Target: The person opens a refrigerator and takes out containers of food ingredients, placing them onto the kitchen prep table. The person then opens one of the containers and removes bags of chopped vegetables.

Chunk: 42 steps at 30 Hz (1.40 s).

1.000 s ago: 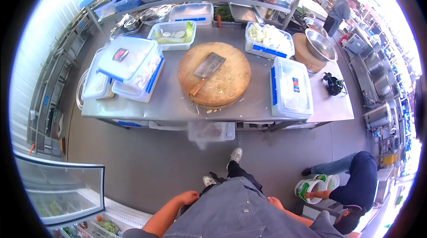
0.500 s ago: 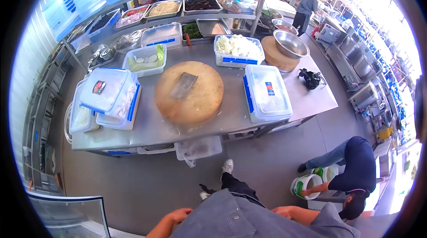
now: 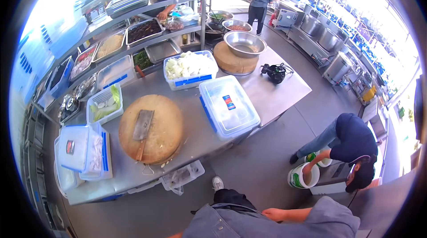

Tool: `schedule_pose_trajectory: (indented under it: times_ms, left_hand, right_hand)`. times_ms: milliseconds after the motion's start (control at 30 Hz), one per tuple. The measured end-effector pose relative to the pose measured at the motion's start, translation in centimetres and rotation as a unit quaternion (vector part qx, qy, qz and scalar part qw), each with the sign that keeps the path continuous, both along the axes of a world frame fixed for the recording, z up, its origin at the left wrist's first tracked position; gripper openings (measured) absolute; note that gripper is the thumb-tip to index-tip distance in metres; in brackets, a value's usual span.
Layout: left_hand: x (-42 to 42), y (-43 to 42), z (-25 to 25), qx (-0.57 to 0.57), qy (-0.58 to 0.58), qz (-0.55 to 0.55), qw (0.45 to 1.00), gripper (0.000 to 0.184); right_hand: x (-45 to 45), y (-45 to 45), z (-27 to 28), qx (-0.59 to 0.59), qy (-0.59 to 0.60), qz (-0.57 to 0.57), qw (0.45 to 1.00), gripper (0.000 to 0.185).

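Observation:
My right hand (image 3: 274,214) hangs low beside the grey apron (image 3: 222,224), near my thigh; its fingers are partly hidden and I cannot make out anything in it. Of my left side only a bit of forearm shows at the bottom edge; the left hand is out of the frame. A cleaver (image 3: 143,127) lies on the round wooden board (image 3: 167,131), its handle toward me. Left of the board are stacked lidded tubs (image 3: 80,149) and a basket of greens (image 3: 92,112). Right of it sit a tub of cut vegetables (image 3: 189,82) and a closed clear box (image 3: 229,109).
A steel bowl (image 3: 245,44) rests on a second wooden board (image 3: 229,62), near a black object (image 3: 275,72). Food trays line the rack (image 3: 143,33). A co-worker (image 3: 356,140) bends over a white bucket (image 3: 297,177) at right; another person (image 3: 260,4) stands farther back.
The view has swung right, so the table appears tilted and shifted left. My left hand has dropped out of view. The bending co-worker stays at the buckets.

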<state>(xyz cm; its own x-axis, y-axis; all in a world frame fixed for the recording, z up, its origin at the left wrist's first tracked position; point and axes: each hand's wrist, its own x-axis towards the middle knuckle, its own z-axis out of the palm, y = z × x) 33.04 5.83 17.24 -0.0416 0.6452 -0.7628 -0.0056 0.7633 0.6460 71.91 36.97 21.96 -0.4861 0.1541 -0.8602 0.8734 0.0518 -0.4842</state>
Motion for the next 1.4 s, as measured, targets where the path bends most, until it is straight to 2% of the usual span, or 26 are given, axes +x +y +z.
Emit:
schedule_pose_trajectory:
  times_ms: [200,267,367,400,467,600,667,700,767,900,967,1100,1167,1300,1367,1400]
  left_hand:
    - [-3.8,7.6,-1.0,0.006,0.037,0.042,0.998,0.046]
    - [-4.9,9.7,-1.1,0.008,0.045,0.049,0.998,0.047]
    - [-6.1,11.2,-1.3,0.010,0.053,0.052,0.997,0.047]
    - [-6.5,11.5,-1.3,0.010,0.054,0.053,0.997,0.047]
    - [-7.4,12.0,-1.5,0.011,0.055,0.054,0.997,0.048]
    - [-9.6,11.7,-2.4,0.017,0.054,0.050,0.997,0.048]
    - [-10.9,11.3,-3.0,0.020,0.055,0.044,0.997,0.049]
    - [-11.6,10.9,-3.3,0.022,0.053,0.042,0.997,0.049]
    - [-12.8,10.0,-3.6,0.024,0.051,0.037,0.998,0.049]
    - [-15.4,8.4,-4.4,0.035,0.047,0.024,0.998,0.050]
    - [-16.6,7.4,-4.9,0.039,0.043,0.014,0.998,0.050]
    - [-18.7,5.0,-5.9,0.046,0.038,0.005,0.998,0.051]
    - [-19.4,3.8,-6.3,0.048,0.037,-0.002,0.998,0.051]
    - [-20.1,1.5,-7.6,0.050,0.031,-0.013,0.998,0.052]
    - [-20.2,0.0,-8.9,0.052,0.029,-0.020,0.998,0.052]
    - [-20.3,-0.9,-9.6,0.054,0.026,-0.022,0.998,0.053]
  right_hand:
    - [-1.4,5.4,-2.1,0.035,0.074,-0.001,0.997,0.044]
    - [-3.0,7.4,-1.1,-0.061,-0.013,-0.041,0.997,0.044]
    - [-5.0,8.6,0.8,-0.111,0.005,-0.057,0.992,0.038]
    - [-4.8,8.8,-0.8,-0.115,0.007,-0.060,0.992,0.038]
    - [-4.1,9.4,-4.6,-0.310,0.002,-0.066,0.949,0.035]
    - [-6.2,9.3,-5.4,-0.269,0.008,-0.017,0.963,0.039]
    - [-6.9,7.7,-5.5,-0.262,0.024,-0.064,0.963,0.041]
    - [-7.5,7.3,-4.5,-0.262,0.025,-0.067,0.962,0.041]
    - [-8.8,6.0,-1.4,-0.269,0.028,-0.158,0.950,0.040]
    - [-10.4,2.6,-2.7,-0.234,0.048,-0.163,0.957,0.039]
    - [-11.0,0.7,-2.6,-0.168,0.014,-0.216,0.962,0.038]
    - [-12.9,-1.7,-0.6,-0.129,-0.005,-0.228,0.965,0.039]
    - [-14.1,-2.5,1.1,-0.071,-0.018,-0.200,0.977,0.039]
    - [-13.3,-4.1,-2.3,-0.103,-0.004,-0.136,0.985,0.041]
    - [-12.9,-5.4,-4.9,-0.136,0.002,-0.209,0.968,0.033]
    - [-13.4,-5.3,-4.0,-0.135,0.002,-0.207,0.969,0.033]
